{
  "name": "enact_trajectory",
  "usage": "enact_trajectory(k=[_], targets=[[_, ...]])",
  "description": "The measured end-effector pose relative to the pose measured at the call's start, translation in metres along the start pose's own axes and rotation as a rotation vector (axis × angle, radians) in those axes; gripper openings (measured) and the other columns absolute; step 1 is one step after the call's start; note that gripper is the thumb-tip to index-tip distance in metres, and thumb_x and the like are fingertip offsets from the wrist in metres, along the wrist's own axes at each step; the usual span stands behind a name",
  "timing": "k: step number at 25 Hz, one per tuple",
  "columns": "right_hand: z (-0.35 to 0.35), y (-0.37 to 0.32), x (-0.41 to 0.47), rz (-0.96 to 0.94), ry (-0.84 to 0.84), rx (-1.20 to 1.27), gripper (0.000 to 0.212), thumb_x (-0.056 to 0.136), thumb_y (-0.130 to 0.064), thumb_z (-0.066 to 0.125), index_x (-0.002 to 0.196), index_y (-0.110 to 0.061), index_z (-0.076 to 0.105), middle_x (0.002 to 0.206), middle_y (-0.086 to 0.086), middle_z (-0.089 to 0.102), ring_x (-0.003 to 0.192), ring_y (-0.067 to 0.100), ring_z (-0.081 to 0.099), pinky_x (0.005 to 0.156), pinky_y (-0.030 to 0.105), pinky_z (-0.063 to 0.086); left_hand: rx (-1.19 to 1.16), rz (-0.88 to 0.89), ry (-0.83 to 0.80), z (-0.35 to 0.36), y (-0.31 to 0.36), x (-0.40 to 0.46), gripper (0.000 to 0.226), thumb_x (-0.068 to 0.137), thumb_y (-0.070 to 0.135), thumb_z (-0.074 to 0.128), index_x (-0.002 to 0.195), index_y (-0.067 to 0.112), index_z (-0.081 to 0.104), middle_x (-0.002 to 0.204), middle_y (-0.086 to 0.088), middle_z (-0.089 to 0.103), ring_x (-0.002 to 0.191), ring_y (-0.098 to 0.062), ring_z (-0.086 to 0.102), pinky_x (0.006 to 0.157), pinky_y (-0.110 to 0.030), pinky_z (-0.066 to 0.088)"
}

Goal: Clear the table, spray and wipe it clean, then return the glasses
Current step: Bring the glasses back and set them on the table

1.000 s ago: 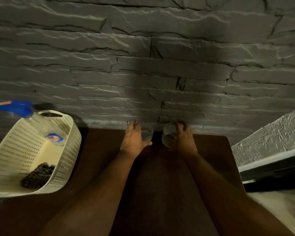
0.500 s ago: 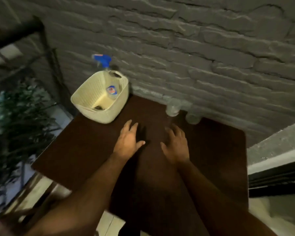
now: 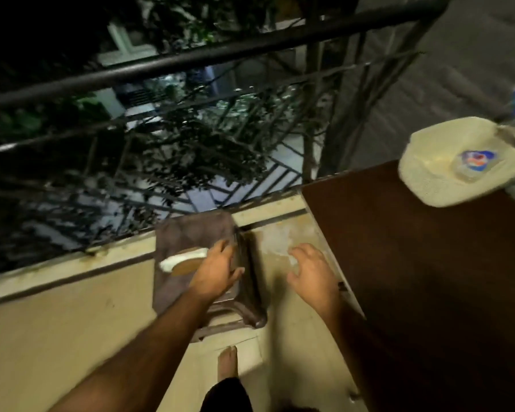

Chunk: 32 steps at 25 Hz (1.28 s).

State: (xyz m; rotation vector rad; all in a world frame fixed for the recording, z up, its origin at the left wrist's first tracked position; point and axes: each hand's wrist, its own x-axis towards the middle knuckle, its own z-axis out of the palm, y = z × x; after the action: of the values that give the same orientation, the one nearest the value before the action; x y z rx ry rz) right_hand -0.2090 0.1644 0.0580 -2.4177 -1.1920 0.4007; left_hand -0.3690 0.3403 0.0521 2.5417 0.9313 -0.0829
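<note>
The dark brown table [image 3: 414, 248] fills the right side of the view. A cream perforated basket [image 3: 428, 176] stands on its far corner, with a spray bottle [image 3: 474, 162] with a blue trigger lying inside. Left of the table, a low brown stool [image 3: 191, 233] stands on the floor with a white-rimmed plate [image 3: 180, 261] on top. My left hand [image 3: 217, 269] reaches over the stool's right side beside the plate, fingers extended, holding nothing. Between stool and table, my right hand [image 3: 309, 272] hovers over the floor, fingers loosely spread and empty. The glasses are out of view.
A black metal railing [image 3: 191, 58] runs across the balcony edge behind the stool, with foliage beyond it. The floor [image 3: 72, 322] is pale beige. My bare foot [image 3: 228, 364] stands just in front of the stool. A grey stone wall rises behind the table.
My view has swung left from the table and wall toward the railing and stool. Both hands left the glasses at the wall and dropped toward the stool.
</note>
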Motion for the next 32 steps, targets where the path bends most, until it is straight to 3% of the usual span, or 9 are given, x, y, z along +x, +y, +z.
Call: enact_trajectory(k=[5, 9, 11, 13, 15, 18, 27, 30, 32], targets=[[0.094, -0.099, 0.055, -0.145, -0.205, -0.019, 0.050, 0.081, -0.029, 0.066, 0.129, -0.022, 0.055, 0.135, 0.001, 0.051, 0.123, 0.023, 0.048, 0.102, 0.033, 0.042, 0.013, -0.262, -0.029, -0.018, -0.146, -0.030, 0.069, 0.083, 0.035, 0.069, 0.143, 0.018, 0.039, 0.148, -0.007, 0.037, 0.129, -0.025, 0.043, 0.108, -0.031, 0.035], [0.183, -0.138, 0.107, -0.148, -0.213, 0.037, 0.043, 0.069, -0.023, 0.053, 0.106, -0.009, 0.070, 0.102, 0.014, 0.068, 0.091, 0.038, 0.066, 0.081, 0.035, 0.054, -0.014, -0.329, -0.095, -0.004, -0.234, -0.003, 0.075, 0.081, 0.034, 0.071, 0.146, 0.022, 0.033, 0.147, -0.006, 0.039, 0.130, -0.024, 0.043, 0.109, -0.031, 0.035], [0.228, -0.148, 0.140, -0.126, -0.204, -0.008, 0.046, 0.078, -0.021, 0.041, 0.117, -0.008, 0.062, 0.112, 0.016, 0.063, 0.102, 0.037, 0.062, 0.092, 0.031, 0.045, -0.042, -0.340, -0.107, 0.012, -0.267, 0.026, 0.077, 0.080, 0.032, 0.073, 0.146, 0.024, 0.033, 0.144, -0.004, 0.042, 0.128, -0.023, 0.044, 0.107, -0.032, 0.037], [0.267, -0.153, 0.166, -0.102, -0.177, -0.062, 0.051, 0.075, -0.012, 0.057, 0.126, -0.006, 0.052, 0.121, 0.024, 0.056, 0.107, 0.041, 0.056, 0.101, 0.036, 0.041, -0.072, -0.332, -0.147, 0.032, -0.289, 0.051, 0.081, 0.079, 0.032, 0.074, 0.147, 0.023, 0.031, 0.141, -0.005, 0.044, 0.125, -0.025, 0.045, 0.106, -0.032, 0.037], [0.309, -0.151, 0.182, -0.143, -0.312, -0.145, 0.064, 0.058, -0.006, 0.077, 0.119, -0.004, 0.060, 0.112, 0.029, 0.063, 0.093, 0.048, 0.064, 0.079, 0.053, 0.056, -0.109, -0.291, -0.189, 0.059, -0.307, 0.071, 0.087, 0.077, 0.032, 0.075, 0.150, 0.022, 0.028, 0.145, -0.007, 0.042, 0.126, -0.027, 0.045, 0.107, -0.033, 0.034], [0.335, -0.149, 0.187, -0.115, -0.429, -0.221, 0.060, 0.054, -0.010, 0.085, 0.111, -0.008, 0.067, 0.100, 0.024, 0.069, 0.080, 0.044, 0.068, 0.059, 0.051, 0.059, -0.182, -0.265, -0.188, 0.086, -0.315, 0.080, 0.076, 0.081, 0.023, 0.071, 0.148, 0.023, 0.035, 0.146, -0.005, 0.043, 0.128, -0.026, 0.046, 0.109, -0.030, 0.033], [0.233, -0.143, 0.160, -0.113, -0.197, -0.199, 0.048, 0.046, -0.012, 0.083, 0.093, -0.011, 0.071, 0.077, 0.011, 0.068, 0.063, 0.030, 0.066, 0.048, 0.032, 0.054, -0.182, -0.020, -0.029, 0.030, -0.245, 0.080, 0.046, 0.080, 0.017, 0.067, 0.126, 0.022, 0.060, 0.121, -0.004, 0.065, 0.108, -0.025, 0.060, 0.093, -0.029, 0.043], [0.152, -0.110, 0.147, -0.055, -0.058, -0.163, 0.046, 0.061, -0.014, 0.076, 0.106, -0.010, 0.066, 0.088, 0.010, 0.067, 0.076, 0.035, 0.066, 0.054, 0.040, 0.056, -0.190, 0.154, 0.009, -0.002, -0.175, 0.097, 0.036, 0.078, 0.018, 0.069, 0.114, 0.018, 0.065, 0.110, -0.004, 0.066, 0.101, -0.025, 0.062, 0.087, -0.025, 0.040], [0.081, -0.082, 0.126, 0.030, 0.062, -0.106, 0.040, 0.072, -0.015, 0.067, 0.112, -0.010, 0.063, 0.103, 0.010, 0.066, 0.093, 0.035, 0.063, 0.071, 0.043, 0.056, -0.181, 0.274, 0.030, -0.023, -0.106, 0.107, 0.041, 0.077, 0.018, 0.070, 0.117, 0.021, 0.064, 0.114, -0.001, 0.065, 0.105, -0.020, 0.061, 0.092, -0.024, 0.040]])
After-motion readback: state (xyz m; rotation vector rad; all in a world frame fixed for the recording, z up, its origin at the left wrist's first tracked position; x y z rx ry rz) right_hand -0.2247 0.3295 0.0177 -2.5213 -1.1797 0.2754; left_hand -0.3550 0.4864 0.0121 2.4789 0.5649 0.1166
